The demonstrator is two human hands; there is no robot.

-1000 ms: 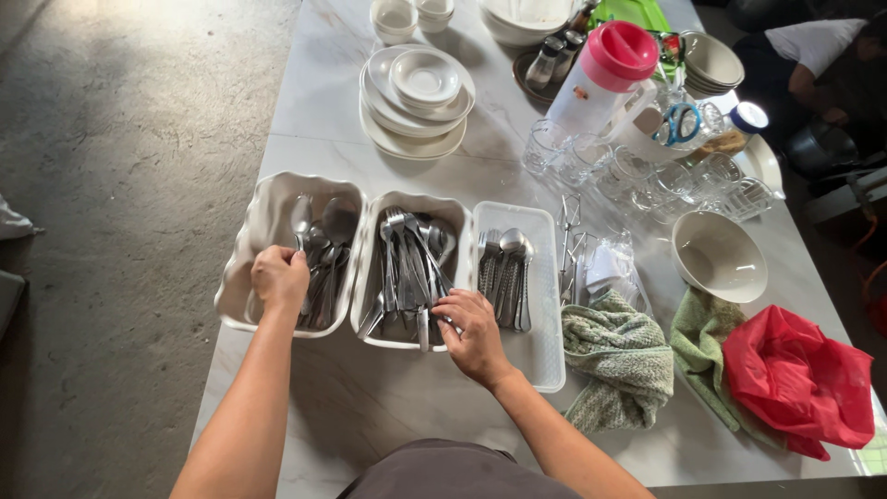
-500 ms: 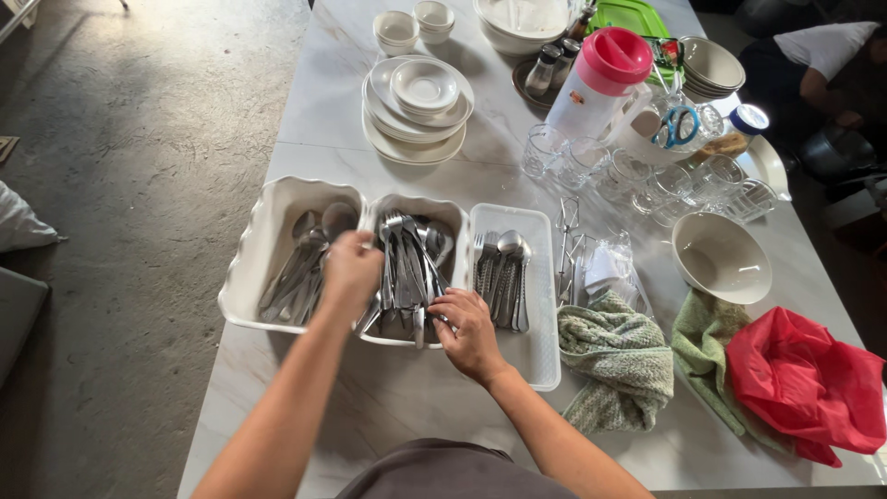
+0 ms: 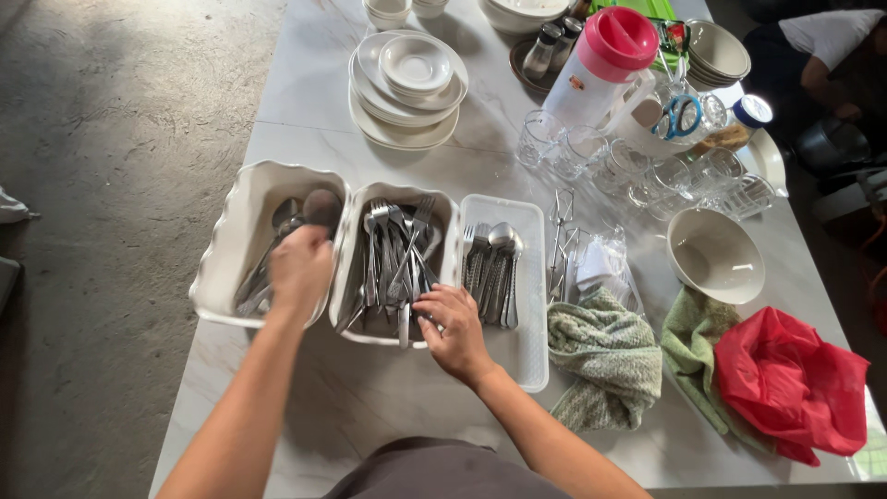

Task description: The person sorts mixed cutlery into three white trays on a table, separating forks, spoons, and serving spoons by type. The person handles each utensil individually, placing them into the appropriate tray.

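Three containers of metal cutlery stand side by side on a pale marble table (image 3: 370,407). My left hand (image 3: 300,268), blurred and curled, hovers over the spoons in the left white dish (image 3: 217,263); whether it holds one is unclear. My right hand (image 3: 453,328) is at the near right corner of the middle white dish (image 3: 407,190), fingers closed on handles of the forks and knives (image 3: 393,263) there. To its right, a clear plastic tray (image 3: 527,356) holds a few spoons and forks (image 3: 490,268).
Metal tongs (image 3: 559,231) and a green knitted cloth (image 3: 605,360) lie right of the tray, then a beige bowl (image 3: 716,254) and a red bag (image 3: 795,379). Stacked plates (image 3: 404,88), glasses (image 3: 591,152) and a pink-lidded jug (image 3: 601,69) stand behind. Another person (image 3: 822,46) is at the far right.
My left hand went from the left dish over to the middle dish and has come back over the left dish. My right hand stayed at the middle dish's corner.
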